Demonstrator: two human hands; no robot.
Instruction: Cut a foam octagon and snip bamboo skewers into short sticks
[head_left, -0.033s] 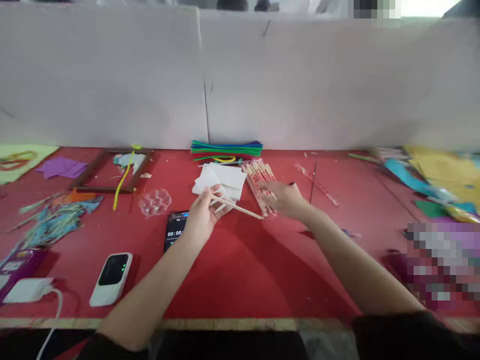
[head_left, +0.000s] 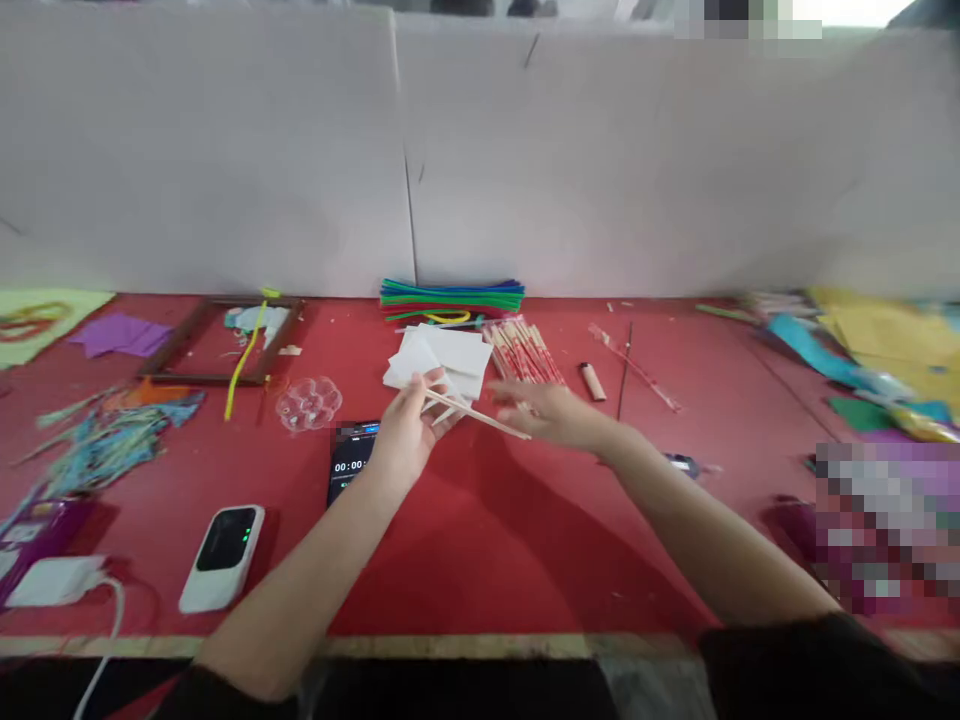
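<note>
My left hand (head_left: 407, 428) is closed on a few thin wooden sticks (head_left: 474, 415) that point right, low over the red table (head_left: 480, 540). Just behind its fingers lies a small pile of white sheets (head_left: 450, 358). My right hand (head_left: 546, 412) hovers beside the sticks' free tips with its fingers stretched left and slightly blurred; I see nothing in it. A wrapped bundle of wooden sticks (head_left: 523, 352) lies just behind that hand. A tan lighter (head_left: 592, 381) lies to its right.
Coloured pipe cleaners (head_left: 452, 297) are stacked against the white partition (head_left: 300, 160). A phone (head_left: 351, 460), a white pocket device (head_left: 223, 543), a clear plastic palette (head_left: 309, 403) and a wooden frame (head_left: 221, 340) lie left. Coloured paper (head_left: 885, 345) is piled at right.
My right hand has moved left, off the stick bundle and towards the tips of the held sticks. The lighter it covered now shows. My left hand has stayed put.
</note>
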